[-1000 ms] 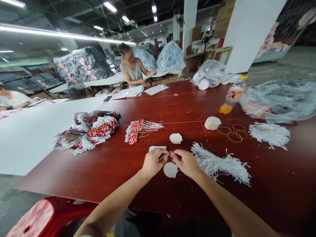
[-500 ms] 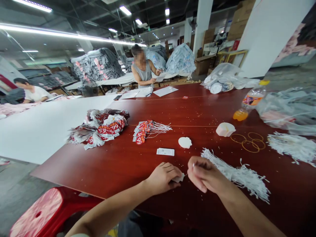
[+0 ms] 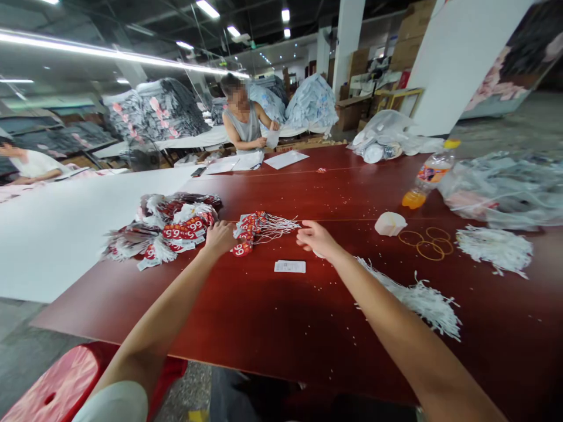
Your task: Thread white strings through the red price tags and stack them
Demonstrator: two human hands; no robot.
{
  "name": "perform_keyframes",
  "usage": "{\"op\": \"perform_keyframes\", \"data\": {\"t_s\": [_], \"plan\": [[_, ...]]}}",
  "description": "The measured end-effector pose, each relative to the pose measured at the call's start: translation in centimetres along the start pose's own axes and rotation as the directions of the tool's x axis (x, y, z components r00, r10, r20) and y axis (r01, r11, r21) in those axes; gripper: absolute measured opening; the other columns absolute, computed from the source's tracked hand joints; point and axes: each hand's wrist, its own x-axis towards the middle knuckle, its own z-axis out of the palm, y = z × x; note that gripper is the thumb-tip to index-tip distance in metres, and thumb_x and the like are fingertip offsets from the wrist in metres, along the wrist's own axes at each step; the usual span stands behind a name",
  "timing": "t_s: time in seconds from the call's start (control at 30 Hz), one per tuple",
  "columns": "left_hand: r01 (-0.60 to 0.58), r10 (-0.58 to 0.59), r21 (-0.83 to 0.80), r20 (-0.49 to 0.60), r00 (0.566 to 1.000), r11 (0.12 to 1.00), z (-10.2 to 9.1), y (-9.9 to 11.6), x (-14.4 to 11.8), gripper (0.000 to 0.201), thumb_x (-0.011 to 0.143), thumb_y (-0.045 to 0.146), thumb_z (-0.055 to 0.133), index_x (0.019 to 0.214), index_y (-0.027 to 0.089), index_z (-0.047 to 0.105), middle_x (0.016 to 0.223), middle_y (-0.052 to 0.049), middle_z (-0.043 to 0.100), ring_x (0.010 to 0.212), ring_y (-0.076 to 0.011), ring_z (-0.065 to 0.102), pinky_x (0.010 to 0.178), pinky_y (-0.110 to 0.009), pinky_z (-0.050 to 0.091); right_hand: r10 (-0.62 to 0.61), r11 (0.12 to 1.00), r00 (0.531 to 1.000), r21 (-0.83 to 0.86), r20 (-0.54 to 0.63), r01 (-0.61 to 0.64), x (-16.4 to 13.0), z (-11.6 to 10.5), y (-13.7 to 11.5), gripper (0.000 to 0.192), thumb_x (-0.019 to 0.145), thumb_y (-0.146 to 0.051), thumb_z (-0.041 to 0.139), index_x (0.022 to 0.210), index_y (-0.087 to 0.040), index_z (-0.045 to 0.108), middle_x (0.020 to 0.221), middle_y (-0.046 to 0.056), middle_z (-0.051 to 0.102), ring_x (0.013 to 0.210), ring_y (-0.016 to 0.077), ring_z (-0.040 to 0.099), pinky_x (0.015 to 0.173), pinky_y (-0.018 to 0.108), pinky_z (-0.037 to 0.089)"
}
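Note:
My left hand (image 3: pixel 221 239) is at the left edge of a small fanned pile of red hang tags (image 3: pixel 248 233), its fingers closed on the tags' edge. The back of the hand hides what exactly is pinched. White strings (image 3: pixel 279 227) run rightward from these tags. By the string ends is my right hand (image 3: pixel 319 239), fingers slightly apart, with no held thing visible. It covers most of a white scalloped stack of tags. A stack of white printed labels (image 3: pixel 290 266) lies between my forearms. Left of my left hand is a large heap of strung red tags (image 3: pixel 169 228).
A bundle of white strings (image 3: pixel 426 305) lies beside my right forearm, with another (image 3: pixel 495 249) farther right. Rubber bands (image 3: pixel 424 243), a pale stack (image 3: pixel 390 223), a tilted drink bottle (image 3: pixel 428 176) and plastic bags (image 3: pixel 505 187) are also right. A co-worker (image 3: pixel 246 120) stands across the table.
Both hands have moved forward from the near side of the table. The left went to the fanned tags, the right to their string ends. The view has shifted slightly right.

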Motion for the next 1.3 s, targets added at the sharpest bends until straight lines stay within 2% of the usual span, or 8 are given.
{"op": "perform_keyframes", "data": {"t_s": [0.17, 0.27, 0.4, 0.57, 0.7, 0.83, 0.97, 1.3], "plan": [[-0.417, 0.422, -0.308, -0.051, 0.905, 0.856, 4.4, 8.5, -1.6, 0.020, 0.095, 0.039, 0.057, 0.099, 0.024, 0.069, 0.103, -0.004, 0.069, 0.093, -0.0189, 0.063, 0.087, -0.030, 0.049, 0.148, 0.703, 0.988, -0.707, 0.041, -0.076, -7.8, -8.7, 1.5, 0.014, 0.056, -0.011, 0.078, 0.059, -0.022, 0.069, 0.060, 0.001, 0.065, 0.052, 0.0165, 0.056, 0.054, 0.028, 0.038], [-0.592, 0.636, -0.415, -0.042, 0.770, 0.690, 7.3, 15.0, -1.7, 0.020, 0.088, 0.040, 0.069, 0.102, 0.025, 0.070, 0.107, -0.003, 0.068, 0.098, -0.0186, 0.063, 0.091, -0.030, 0.050, 0.282, 0.548, 0.958, -0.829, 0.058, -0.111, -9.7, -9.7, 2.5, 0.014, 0.058, -0.012, 0.073, 0.051, -0.023, 0.069, 0.053, 0.000, 0.062, 0.045, 0.0150, 0.053, 0.047, 0.027, 0.032], [-0.579, 0.622, -0.385, -0.014, 0.783, 0.719, 9.7, 19.6, 0.0, 0.042, 0.070, 0.044, 0.086, 0.104, 0.023, 0.072, 0.112, -0.005, 0.066, 0.101, -0.0219, 0.063, 0.093, -0.031, 0.051, 0.310, 0.564, 0.941, -0.823, 0.134, -0.069, -9.9, -9.5, 2.8, 0.010, 0.064, -0.017, 0.068, 0.057, -0.024, 0.072, 0.056, 0.001, 0.065, 0.046, 0.0154, 0.054, 0.045, 0.026, 0.032], [-0.545, 0.591, -0.354, 0.028, 0.806, 0.760, 10.1, 20.9, 0.6, 0.011, 0.087, 0.034, 0.070, 0.089, 0.024, 0.073, 0.093, 0.000, 0.070, 0.083, -0.0167, 0.065, 0.076, -0.025, 0.050, 0.021, 0.760, 0.970, -0.634, 0.243, 0.143, -10.6, -8.6, 0.2, 0.010, 0.080, -0.030, 0.062, 0.075, -0.023, 0.067, 0.073, 0.000, 0.070, 0.059, 0.0147, 0.057, 0.054, 0.026, 0.041], [-0.505, 0.498, -0.249, -0.094, 0.862, 0.827, 9.7, 22.2, -1.4, 0.019, 0.090, 0.033, 0.064, 0.080, 0.017, 0.067, 0.095, -0.008, 0.067, 0.094, -0.0250, 0.062, 0.088, -0.038, 0.047, -0.101, 0.900, 0.947, -0.379, 0.304, 0.217, -10.4, -5.6, 0.0, 0.014, 0.089, -0.032, 0.053, 0.090, -0.023, 0.063, 0.082, 0.001, 0.071, 0.060, 0.0140, 0.058, 0.059, 0.027, 0.045], [-0.433, 0.375, -0.367, -0.221, 0.900, 0.824, 8.5, 20.8, -4.7, 0.013, 0.095, 0.032, 0.059, 0.089, 0.021, 0.063, 0.089, -0.003, 0.067, 0.084, -0.0186, 0.062, 0.080, -0.032, 0.048, -0.313, 0.861, 0.943, -0.385, 0.114, 0.333, -9.8, -3.5, 2.6, 0.011, 0.087, -0.026, 0.052, 0.096, -0.022, 0.058, 0.092, 0.003, 0.069, 0.087, 0.0190, 0.064, 0.082, 0.032, 0.048], [-0.314, 0.269, -0.631, -0.169, 0.948, 0.709, 7.7, 18.0, -8.5, 0.009, 0.096, 0.029, 0.055, 0.101, 0.024, 0.060, 0.085, 0.002, 0.068, 0.071, -0.0124, 0.062, 0.067, -0.024, 0.049, -0.416, 0.815, 0.909, -0.449, -0.013, 0.367, -9.6, -3.0, 3.5, 0.009, 0.090, -0.026, 0.052, 0.098, -0.024, 0.050, 0.089, 0.002, 0.066, 0.080, 0.0187, 0.062, 0.077, 0.032, 0.047], [-0.554, 0.412, -0.596, -0.371, 0.832, 0.581, 8.0, 16.4, -11.4, 0.010, 0.098, 0.025, 0.054, 0.104, 0.023, 0.062, 0.099, -0.003, 0.071, 0.089, -0.0150, 0.067, 0.080, -0.027, 0.053, -0.314, 0.909, 0.949, -0.302, -0.044, 0.287, -8.8, -1.8, 4.3, 0.014, 0.090, -0.030, 0.057, 0.099, -0.024, 0.048, 0.086, 0.001, 0.069, 0.081, 0.0198, 0.066, 0.080, 0.033, 0.047]]}}
